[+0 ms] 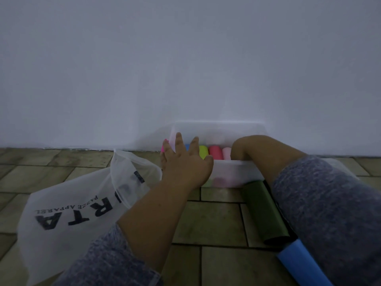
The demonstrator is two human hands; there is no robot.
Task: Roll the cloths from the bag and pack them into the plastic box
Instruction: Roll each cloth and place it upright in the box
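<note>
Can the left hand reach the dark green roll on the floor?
Probably yes: bare tiles lie between the left hand and the dark green roll; only its right side is under the right forearm.

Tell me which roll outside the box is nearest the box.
The dark green roll: its end lies by the box front, while the blue floor roll lies nearer the camera.

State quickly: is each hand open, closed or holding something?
Left hand: open, fingers spread over the plastic box.
Right hand: dips into the box, fingers hidden; cannot tell.
</note>
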